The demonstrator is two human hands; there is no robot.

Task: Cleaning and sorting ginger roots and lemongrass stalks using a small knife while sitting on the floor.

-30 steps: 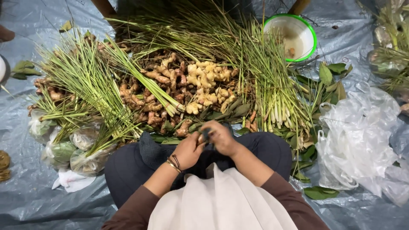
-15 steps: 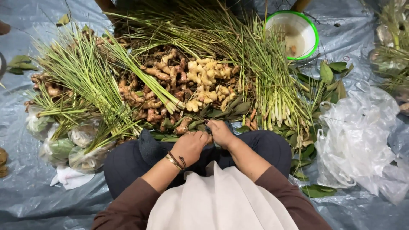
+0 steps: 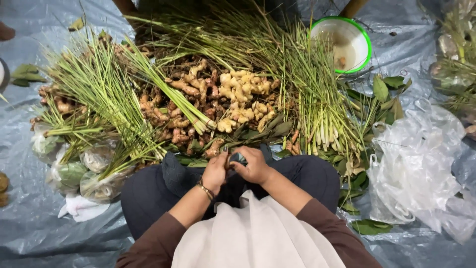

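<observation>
My left hand (image 3: 215, 171) and my right hand (image 3: 253, 165) are together over my lap, both closed around a small dark bundle (image 3: 238, 158) held between them; what it is I cannot tell. A bead bracelet (image 3: 205, 189) sits on my left wrist. Just beyond my hands lies a heap of ginger and other roots (image 3: 223, 99), with dark green leaves (image 3: 263, 131) along its near edge. Long lemongrass stalks lie on the left (image 3: 99, 94) and on the right (image 3: 317, 99) of the heap.
A white bowl with a green rim (image 3: 368, 47) stands at the back right. Clear plastic bags (image 3: 421, 159) are piled on the right, filled small bags (image 3: 74, 171) on the left. Everything rests on a grey plastic sheet (image 3: 29, 228). Loose leaves (image 3: 369, 227) lie near my right knee.
My hands have stayed together over my lap, shifting slightly while working the small bundle. Nothing else has moved.
</observation>
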